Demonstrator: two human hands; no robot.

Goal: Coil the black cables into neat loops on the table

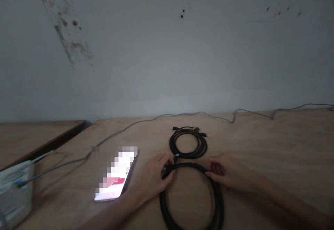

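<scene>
A coiled black cable lies on the wooden table in front of me, its lower part cut off by the frame. My left hand is closed on the upper left of this coil, thumb and fingers round the strands near a connector end. At the coil's upper right, my right hand has its fingers curled and its thumb against the cable, which it appears to pinch. Just beyond the hands rests a second, smaller black cable coil with several plug ends showing on its far side.
Left of my left arm, a phone with a lit, partly pixelated screen lies on the table. A white power strip or box sits at the far left. One thin grey cable runs from it along the wall.
</scene>
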